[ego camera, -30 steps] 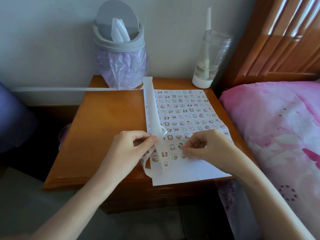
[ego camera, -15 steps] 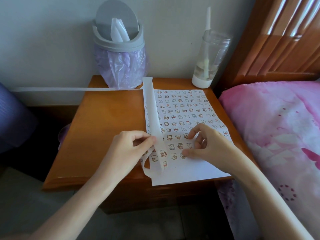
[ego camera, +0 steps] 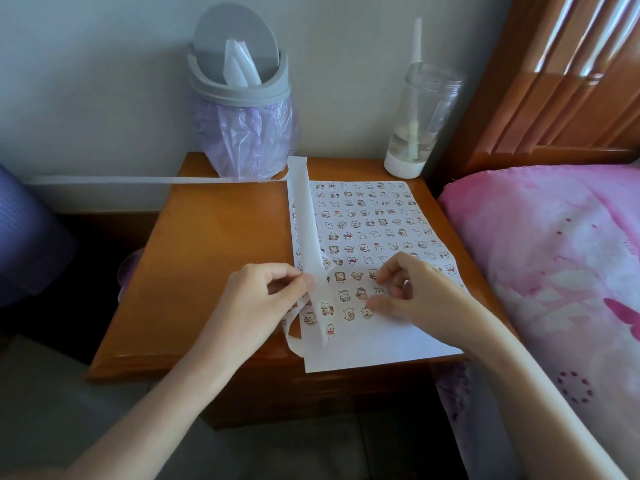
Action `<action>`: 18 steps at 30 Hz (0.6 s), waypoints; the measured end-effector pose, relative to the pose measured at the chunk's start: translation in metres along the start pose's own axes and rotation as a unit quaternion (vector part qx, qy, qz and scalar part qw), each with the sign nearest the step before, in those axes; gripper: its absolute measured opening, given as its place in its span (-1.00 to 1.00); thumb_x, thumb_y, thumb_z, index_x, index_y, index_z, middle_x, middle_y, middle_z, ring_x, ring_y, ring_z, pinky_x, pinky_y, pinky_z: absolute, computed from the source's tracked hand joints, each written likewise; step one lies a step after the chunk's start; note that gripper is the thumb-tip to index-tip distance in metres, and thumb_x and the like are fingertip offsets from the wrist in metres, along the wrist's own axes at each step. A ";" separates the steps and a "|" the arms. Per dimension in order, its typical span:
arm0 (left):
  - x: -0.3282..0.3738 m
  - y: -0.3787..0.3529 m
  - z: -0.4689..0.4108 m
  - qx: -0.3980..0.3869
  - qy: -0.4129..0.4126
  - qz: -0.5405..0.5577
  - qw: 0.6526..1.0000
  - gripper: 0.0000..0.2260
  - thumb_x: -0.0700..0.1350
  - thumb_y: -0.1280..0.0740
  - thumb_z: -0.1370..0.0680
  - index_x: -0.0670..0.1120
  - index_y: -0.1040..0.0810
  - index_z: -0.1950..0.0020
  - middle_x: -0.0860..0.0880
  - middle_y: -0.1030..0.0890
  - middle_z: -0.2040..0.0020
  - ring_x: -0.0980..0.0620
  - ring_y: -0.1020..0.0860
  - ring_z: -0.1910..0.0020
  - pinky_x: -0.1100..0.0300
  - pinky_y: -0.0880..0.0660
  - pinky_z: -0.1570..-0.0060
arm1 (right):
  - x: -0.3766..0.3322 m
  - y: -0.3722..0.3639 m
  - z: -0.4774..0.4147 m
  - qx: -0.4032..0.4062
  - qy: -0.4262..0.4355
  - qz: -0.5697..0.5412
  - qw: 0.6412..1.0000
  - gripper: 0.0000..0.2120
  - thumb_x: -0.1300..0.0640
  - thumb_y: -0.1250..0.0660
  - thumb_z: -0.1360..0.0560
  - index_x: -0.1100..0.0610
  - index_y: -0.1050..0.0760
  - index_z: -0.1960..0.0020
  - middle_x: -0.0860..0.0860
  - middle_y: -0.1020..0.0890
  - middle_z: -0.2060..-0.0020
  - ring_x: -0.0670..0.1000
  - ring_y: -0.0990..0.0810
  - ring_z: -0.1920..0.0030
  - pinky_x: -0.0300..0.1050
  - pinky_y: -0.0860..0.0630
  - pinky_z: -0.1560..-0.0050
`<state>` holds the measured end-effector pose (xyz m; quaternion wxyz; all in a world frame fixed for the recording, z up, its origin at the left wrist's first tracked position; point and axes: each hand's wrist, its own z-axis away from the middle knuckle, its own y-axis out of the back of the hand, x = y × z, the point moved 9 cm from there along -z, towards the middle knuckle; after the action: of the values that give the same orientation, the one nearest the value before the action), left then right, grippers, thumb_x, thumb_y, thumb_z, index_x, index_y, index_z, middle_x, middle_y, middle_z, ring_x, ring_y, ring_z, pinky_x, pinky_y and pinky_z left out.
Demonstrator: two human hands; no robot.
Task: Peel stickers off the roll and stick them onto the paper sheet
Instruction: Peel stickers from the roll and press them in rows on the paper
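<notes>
**On the nightstand (ego camera: 214,237) — strip pinched over the sheet**

At its back I see a grey bin (ego camera: 239,88) and a glass jar (ego camera: 419,123). The paper sheet (ego camera: 381,344), rowed with cartoon stickers (ego camera: 362,293), lies flat. The left hand (ego camera: 256,303) pinches the sticker strip (ego camera: 304,216) at the sheet's left edge. The right hand (ego camera: 422,292) curls, thumb on paper — whether it holds anything, I cannot tell.

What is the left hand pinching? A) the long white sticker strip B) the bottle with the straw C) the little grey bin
A: the left hand pinches the sticker strip between thumb and fingers; the bottle and bin stand untouched behind.
</notes>
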<state>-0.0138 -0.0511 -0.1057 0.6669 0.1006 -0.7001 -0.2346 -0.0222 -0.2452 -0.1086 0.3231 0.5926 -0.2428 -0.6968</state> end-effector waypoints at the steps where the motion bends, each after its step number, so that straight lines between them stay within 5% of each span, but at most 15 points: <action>1: 0.000 0.000 0.000 0.000 0.000 -0.001 1.000 -0.85 -0.06 -0.31 -0.54 0.00 -0.68 0.11 0.14 -0.69 0.19 0.25 -0.62 0.21 0.36 -0.53 0.27 | -0.001 -0.001 0.000 -0.004 -0.002 0.003 1.000 -0.65 -0.11 -0.50 -0.33 -0.01 -0.41 0.04 -0.09 -0.43 0.35 -0.11 -0.35 0.38 -0.19 -0.31 0.29; 5: 0.000 0.000 0.001 0.000 -0.001 0.000 1.000 -0.85 -0.05 -0.31 -0.54 0.00 -0.68 0.09 0.14 -0.69 0.18 0.26 -0.62 0.20 0.36 -0.54 0.27 | 0.000 -0.005 0.001 -0.020 -0.009 0.047 0.999 -0.59 -0.13 -0.51 -0.29 -0.02 -0.40 0.01 -0.09 -0.45 0.31 -0.11 -0.38 0.34 -0.21 -0.30 0.29; 9: 0.002 0.001 0.001 0.004 -0.010 0.010 1.000 -0.85 -0.06 -0.31 -0.54 -0.02 -0.68 0.10 0.14 -0.69 0.18 0.25 -0.63 0.19 0.41 -0.53 0.29 | -0.007 0.005 0.001 0.034 0.022 -0.043 0.998 -0.86 -0.02 -0.41 -0.45 -0.01 -0.48 0.10 -0.09 -0.55 0.32 -0.16 -0.42 0.40 -0.32 -0.34 0.36; 14: 0.010 0.009 0.002 0.042 -0.033 0.069 0.996 -0.83 -0.04 -0.32 -0.51 -0.07 -0.67 0.09 0.10 -0.70 0.18 0.23 -0.64 0.17 0.42 -0.53 0.23 | -0.050 -0.004 0.013 0.022 0.115 -0.182 0.976 -0.85 -0.04 -0.38 -0.42 0.00 -0.54 0.08 -0.08 -0.70 0.23 -0.09 -0.65 0.24 -0.27 -0.56 0.30; 18: 0.013 0.013 0.005 0.064 -0.042 0.090 0.993 -0.72 0.10 -0.27 -0.41 -0.04 -0.65 0.09 0.12 -0.68 0.17 0.22 -0.63 0.15 0.44 -0.51 0.26 | -0.058 -0.010 0.016 0.022 0.141 -0.207 0.968 -0.87 0.10 -0.46 -0.40 0.00 -0.59 0.06 -0.07 -0.70 0.24 -0.04 -0.65 0.23 -0.26 -0.53 0.34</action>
<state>-0.0176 -0.0447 -0.0879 0.6476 0.0695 -0.7471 -0.1324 -0.0343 -0.1962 -0.0742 0.1896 0.7291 -0.0816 -0.6525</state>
